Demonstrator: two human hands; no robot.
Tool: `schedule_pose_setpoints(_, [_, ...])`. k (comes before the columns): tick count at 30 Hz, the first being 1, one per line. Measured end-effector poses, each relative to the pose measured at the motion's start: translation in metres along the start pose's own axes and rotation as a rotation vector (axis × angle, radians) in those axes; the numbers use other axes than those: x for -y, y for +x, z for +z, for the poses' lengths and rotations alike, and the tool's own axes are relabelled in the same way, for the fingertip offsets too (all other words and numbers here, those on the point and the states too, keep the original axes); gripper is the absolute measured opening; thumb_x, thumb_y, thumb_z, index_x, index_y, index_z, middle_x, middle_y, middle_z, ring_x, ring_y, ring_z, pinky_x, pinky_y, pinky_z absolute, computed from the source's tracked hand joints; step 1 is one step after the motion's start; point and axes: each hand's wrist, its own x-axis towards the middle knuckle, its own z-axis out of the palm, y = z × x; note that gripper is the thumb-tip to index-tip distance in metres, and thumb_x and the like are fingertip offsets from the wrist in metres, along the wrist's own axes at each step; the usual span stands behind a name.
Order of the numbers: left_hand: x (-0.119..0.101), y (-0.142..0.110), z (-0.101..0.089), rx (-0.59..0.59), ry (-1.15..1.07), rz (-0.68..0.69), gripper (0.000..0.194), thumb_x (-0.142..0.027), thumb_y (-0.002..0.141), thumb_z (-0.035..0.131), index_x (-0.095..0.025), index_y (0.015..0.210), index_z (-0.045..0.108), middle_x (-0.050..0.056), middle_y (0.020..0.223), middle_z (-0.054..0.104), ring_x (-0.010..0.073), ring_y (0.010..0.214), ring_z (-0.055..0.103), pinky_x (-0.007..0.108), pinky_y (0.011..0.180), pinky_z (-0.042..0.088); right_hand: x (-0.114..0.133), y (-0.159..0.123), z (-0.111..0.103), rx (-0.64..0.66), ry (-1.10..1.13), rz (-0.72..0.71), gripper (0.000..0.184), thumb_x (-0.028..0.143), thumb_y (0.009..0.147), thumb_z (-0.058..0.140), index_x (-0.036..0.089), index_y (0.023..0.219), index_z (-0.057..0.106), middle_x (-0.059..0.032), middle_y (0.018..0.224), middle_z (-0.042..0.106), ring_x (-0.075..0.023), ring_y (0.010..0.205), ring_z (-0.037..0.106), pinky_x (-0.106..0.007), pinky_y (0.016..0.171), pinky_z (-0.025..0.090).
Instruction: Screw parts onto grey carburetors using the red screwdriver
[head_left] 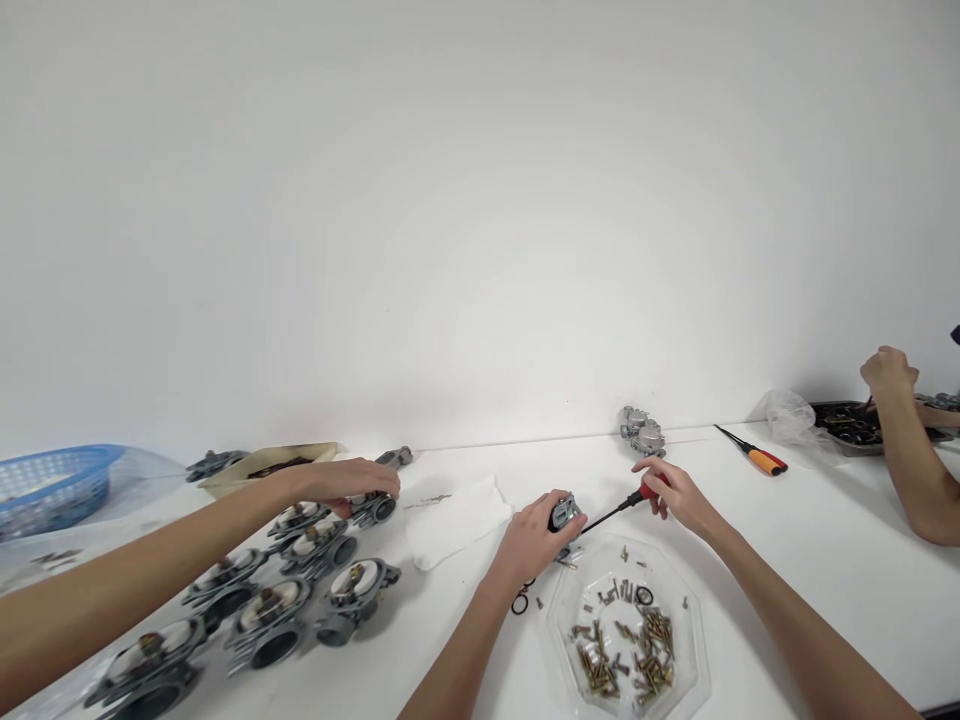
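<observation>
My left hand (531, 542) grips a small grey metal carburetor (564, 514) at the middle of the white table (840, 600). My right hand (677, 495) holds a red-handled screwdriver (646, 492), and its thin black shaft (607, 518) reaches across to the carburetor. The tip is hidden at the carburetor's near side. Just below both hands lies a clear octagonal plastic tray (553, 625) holding brass screws (622, 640) and a black O-ring (643, 596). Another O-ring (519, 604) lies next to my left wrist.
A co-worker's arm (225, 510) reaches over several grey carburetors (270, 625) at left. A white cloth (457, 520) lies beside them. Farther back are a blue basket (52, 490), an orange-handled screwdriver (759, 461), and a second person's hand (889, 372) above a dark metal tray (844, 425).
</observation>
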Motion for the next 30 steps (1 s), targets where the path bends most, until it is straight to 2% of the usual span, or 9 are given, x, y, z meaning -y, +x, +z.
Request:
schedule_pose_setpoints(4, [-0.0003,-0.0003,-0.0005,0.009,-0.005,-0.009,0.048,-0.061,0.090,0.046,-0.027,0.121,0.061,0.004,0.116,0.070,0.0283,0.106,0.064,0.037,0.093,0.047,-0.0007,0.0011,-0.0004,-0.059,-0.150,0.025,0.040,0.050,0.091,0.046,0.018,0.076,0.062,-0.0004,0.062,0.058,-0.0113,0.046,0.045,-0.025,0.046,0.036])
schedule_pose_setpoints(7, [-0.0011,-0.0007,-0.0012,0.009,-0.009,-0.017,0.049,-0.062,0.090,0.045,-0.028,0.121,0.061,0.004,0.116,0.070,0.0282,0.106,0.064,0.037,0.092,0.047,0.0001,0.0000,-0.0017,-0.060,-0.170,-0.074,0.025,0.039,0.087,0.053,0.020,0.098,0.065,-0.0002,0.072,0.060,-0.0136,0.057,0.053,-0.025,0.052,0.041])
schedule_pose_setpoints(10, [-0.0017,-0.0009,-0.0015,0.009,-0.012,-0.019,0.049,-0.062,0.089,0.046,-0.027,0.120,0.062,0.004,0.115,0.070,0.0286,0.105,0.064,0.037,0.092,0.047,0.0002,-0.0014,-0.0010,-0.021,-0.107,-0.099,0.038,0.036,0.084,0.058,0.023,0.119,0.058,-0.0013,0.088,0.061,-0.0137,0.061,0.058,-0.024,0.050,0.044])
schedule_pose_setpoints(15, [-0.0007,-0.0005,-0.0003,0.001,-0.016,-0.014,0.048,-0.061,0.089,0.046,-0.028,0.120,0.062,0.004,0.114,0.071,0.0288,0.105,0.064,0.038,0.093,0.047,-0.0018,0.0010,0.0016,-0.018,0.030,-0.007,0.039,0.051,0.092,0.046,0.019,0.109,0.059,0.0021,0.072,0.056,-0.0097,0.041,0.049,-0.025,0.043,0.040])
schedule_pose_setpoints(18, [0.0008,-0.0002,0.0007,-0.003,-0.015,-0.011,0.049,-0.061,0.089,0.047,-0.028,0.120,0.062,0.004,0.115,0.070,0.0287,0.106,0.064,0.038,0.093,0.046,-0.0009,0.0021,-0.0002,0.008,0.104,-0.092,0.037,0.043,0.086,0.057,0.021,0.115,0.058,-0.0024,0.089,0.061,-0.0116,0.055,0.058,-0.028,0.054,0.048])
schedule_pose_setpoints(20, [0.0017,-0.0001,0.0012,-0.006,-0.020,-0.007,0.049,-0.062,0.089,0.047,-0.027,0.120,0.062,0.004,0.115,0.070,0.0286,0.106,0.064,0.038,0.093,0.046,-0.0012,0.0025,-0.0013,0.011,0.116,-0.120,0.039,0.039,0.083,0.061,0.023,0.119,0.058,-0.0050,0.102,0.061,-0.0116,0.062,0.059,-0.028,0.058,0.049])
schedule_pose_setpoints(25, [0.0028,0.0002,0.0018,-0.013,-0.022,0.000,0.048,-0.062,0.089,0.048,-0.028,0.119,0.063,0.004,0.113,0.071,0.0281,0.103,0.065,0.037,0.092,0.047,-0.0062,0.0044,0.0007,-0.012,0.071,0.013,0.039,0.052,0.089,0.052,0.018,0.104,0.063,0.0006,0.072,0.056,-0.0085,0.046,0.042,-0.023,0.042,0.031])
schedule_pose_setpoints(27, [0.0024,0.0002,0.0018,-0.015,-0.016,0.002,0.047,-0.062,0.089,0.047,-0.028,0.119,0.063,0.004,0.113,0.071,0.0281,0.103,0.065,0.037,0.092,0.047,-0.0060,0.0047,0.0021,-0.029,0.036,-0.057,0.038,0.052,0.086,0.059,0.019,0.104,0.064,-0.0004,0.075,0.059,-0.0089,0.049,0.045,-0.024,0.046,0.036])
schedule_pose_setpoints(30, [0.0018,0.0002,0.0017,-0.013,-0.009,0.005,0.046,-0.061,0.090,0.047,-0.028,0.119,0.062,0.004,0.115,0.071,0.0282,0.106,0.065,0.038,0.094,0.046,-0.0025,0.0042,0.0040,-0.057,0.010,-0.169,0.042,0.051,0.079,0.067,0.020,0.107,0.064,-0.0051,0.090,0.064,-0.0144,0.066,0.057,-0.028,0.060,0.047])
